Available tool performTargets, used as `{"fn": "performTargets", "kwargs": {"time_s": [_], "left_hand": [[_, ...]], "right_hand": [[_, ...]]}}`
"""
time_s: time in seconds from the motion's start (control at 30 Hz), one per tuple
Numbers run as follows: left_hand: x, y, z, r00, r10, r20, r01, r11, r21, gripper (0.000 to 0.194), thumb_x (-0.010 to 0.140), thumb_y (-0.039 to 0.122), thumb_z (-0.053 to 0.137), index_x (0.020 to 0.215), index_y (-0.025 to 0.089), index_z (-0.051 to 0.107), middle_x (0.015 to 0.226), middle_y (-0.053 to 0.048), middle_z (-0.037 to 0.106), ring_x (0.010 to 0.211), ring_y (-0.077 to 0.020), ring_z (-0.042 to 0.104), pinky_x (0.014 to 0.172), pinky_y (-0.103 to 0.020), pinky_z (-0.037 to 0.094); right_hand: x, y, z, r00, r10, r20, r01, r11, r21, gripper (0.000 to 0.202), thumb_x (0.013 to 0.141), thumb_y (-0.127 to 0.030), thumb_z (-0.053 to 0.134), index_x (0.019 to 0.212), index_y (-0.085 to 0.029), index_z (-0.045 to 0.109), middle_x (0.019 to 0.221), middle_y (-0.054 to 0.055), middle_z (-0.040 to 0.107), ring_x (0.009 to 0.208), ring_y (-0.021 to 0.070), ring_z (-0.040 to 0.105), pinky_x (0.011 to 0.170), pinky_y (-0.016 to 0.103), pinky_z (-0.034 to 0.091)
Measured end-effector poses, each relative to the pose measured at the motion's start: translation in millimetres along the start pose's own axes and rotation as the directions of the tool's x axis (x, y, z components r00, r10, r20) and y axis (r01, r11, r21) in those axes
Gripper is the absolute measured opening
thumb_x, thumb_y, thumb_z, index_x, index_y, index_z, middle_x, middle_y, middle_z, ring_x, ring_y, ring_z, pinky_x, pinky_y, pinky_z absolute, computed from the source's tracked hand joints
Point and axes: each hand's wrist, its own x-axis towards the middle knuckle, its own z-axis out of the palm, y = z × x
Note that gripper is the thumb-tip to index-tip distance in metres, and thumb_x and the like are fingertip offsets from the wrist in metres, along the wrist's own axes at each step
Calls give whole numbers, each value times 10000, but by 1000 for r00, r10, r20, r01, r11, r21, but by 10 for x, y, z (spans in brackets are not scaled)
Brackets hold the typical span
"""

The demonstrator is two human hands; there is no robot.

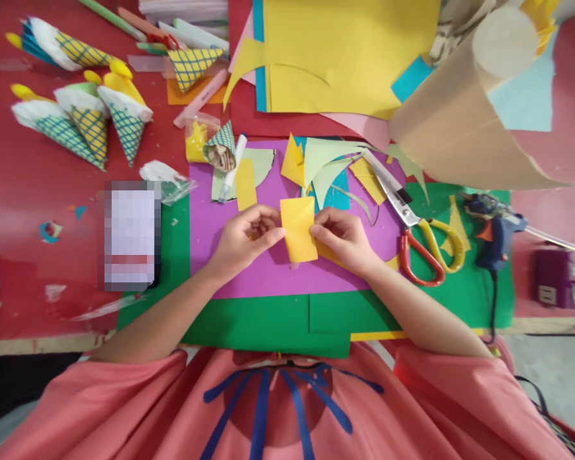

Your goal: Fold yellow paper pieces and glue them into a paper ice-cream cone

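A small yellow paper rectangle (298, 231) is held upright over the purple sheet (249, 281). My left hand (249, 237) pinches its left edge between thumb and fingers. On the opposite edge, my right hand (341, 235) grips the same piece. Another yellow strip (246, 185) lies just beyond my left hand, beside a white marker (232, 167) with a dark cap. A folded yellow scrap (293, 163) and pale green offcuts (328, 160) are behind the held paper. Open-bladed scissors (414, 223) with red and yellow handles rest right of my right hand.
Patterned paper cones (124, 118) lie at the upper left, above a blurred-out phone (130, 233). Large yellow sheets (349, 57) are stacked at the back. A brown paper roll (460, 121) leans at the upper right, with a blue glue gun (498, 239) below it.
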Motion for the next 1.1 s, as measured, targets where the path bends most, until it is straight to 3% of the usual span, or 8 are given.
{"fn": "performTargets", "kwargs": {"time_s": [0.13,0.33,0.57,0.77,0.97,1.1], "left_hand": [[-20,13,-5,996,-32,89,25,997,79,276,812,435,663,748,167,648,663,4,647,553,-86,548,495,-194,420],[-9,-9,-23,1000,-16,18,14,993,120,241,820,389,652,739,163,667,664,2,652,574,-90,554,512,-193,423],[-16,8,-18,1000,-13,24,10,992,126,229,827,361,641,702,169,648,610,19,608,538,-78,506,491,-190,392],[-37,54,-21,994,-2,108,-19,980,196,268,846,384,622,689,167,630,562,39,541,485,-59,427,441,-185,319],[-18,93,-40,974,-101,203,65,982,176,339,902,432,533,684,173,551,508,56,463,456,-59,421,449,-178,342],[-27,99,-33,975,-109,192,82,986,143,305,883,415,564,696,174,577,504,62,442,441,-55,393,421,-179,304]], "right_hand": [[8,7,10,998,17,-54,-14,999,43,261,831,-392,652,728,-174,551,660,-24,557,586,83,510,548,226,404],[-3,-21,11,1000,-21,-3,21,999,-46,251,862,-381,620,724,-183,551,653,-13,578,581,92,537,544,234,424],[-13,-24,15,999,-19,33,20,999,-27,255,874,-384,606,730,-189,529,626,-24,571,564,94,542,544,234,421],[0,4,7,999,-4,-42,5,1000,23,281,850,-399,635,719,-179,520,629,-41,518,562,74,480,541,223,379],[8,13,12,998,-24,-56,26,999,34,274,856,-368,634,701,-176,516,616,-51,482,551,62,447,536,221,356],[9,-3,17,998,-16,-54,19,999,46,288,850,-380,640,695,-176,508,606,-51,487,538,61,443,517,217,352]]}}
